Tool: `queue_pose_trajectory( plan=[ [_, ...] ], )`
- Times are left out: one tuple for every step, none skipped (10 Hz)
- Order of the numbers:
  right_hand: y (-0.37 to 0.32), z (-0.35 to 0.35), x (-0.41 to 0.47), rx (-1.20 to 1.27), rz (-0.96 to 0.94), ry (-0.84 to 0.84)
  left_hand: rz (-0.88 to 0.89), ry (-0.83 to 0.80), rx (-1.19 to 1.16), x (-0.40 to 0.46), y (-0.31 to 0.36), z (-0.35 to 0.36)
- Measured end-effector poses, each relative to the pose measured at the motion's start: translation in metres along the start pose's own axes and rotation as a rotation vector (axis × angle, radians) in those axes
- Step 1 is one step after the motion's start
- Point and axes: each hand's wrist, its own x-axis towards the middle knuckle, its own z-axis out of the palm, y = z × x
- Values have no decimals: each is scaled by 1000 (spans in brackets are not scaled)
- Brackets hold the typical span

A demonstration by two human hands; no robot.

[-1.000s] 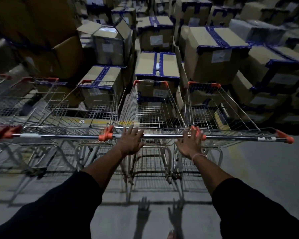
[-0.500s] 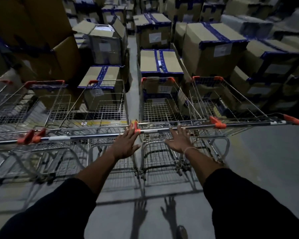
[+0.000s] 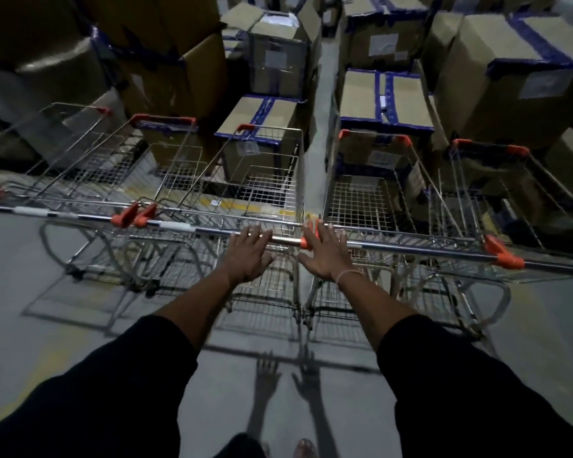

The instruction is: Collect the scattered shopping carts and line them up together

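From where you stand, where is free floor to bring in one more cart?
Bare grey floor lies behind the cart handles, left and right of the arms. A narrow aisle runs between the cardboard boxes. Ahead, carts and boxes crowd everything.

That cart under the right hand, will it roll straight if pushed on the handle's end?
Probably not. The right hand presses flat near the left end of the cart's handle, so the cart may swing. Its wire basket looks empty, so it is likely light and should roll easily on the smooth floor.
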Motion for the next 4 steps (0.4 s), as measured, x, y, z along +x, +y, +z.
queue_pose_trajectory(
  plan=[
    [-3, 19, 0, -84, 10, 53, 31, 13, 8, -3, -15, 4],
    [-3, 20, -3, -83, 8, 63, 69, 26, 50, -3, -19, 0],
    [-4, 14, -1, -48, 27, 56, 95, 61, 69, 3, -25, -6],
    [-11, 0, 3, 57, 77, 72, 67, 103, 13, 9, -45, -22]
  ],
)
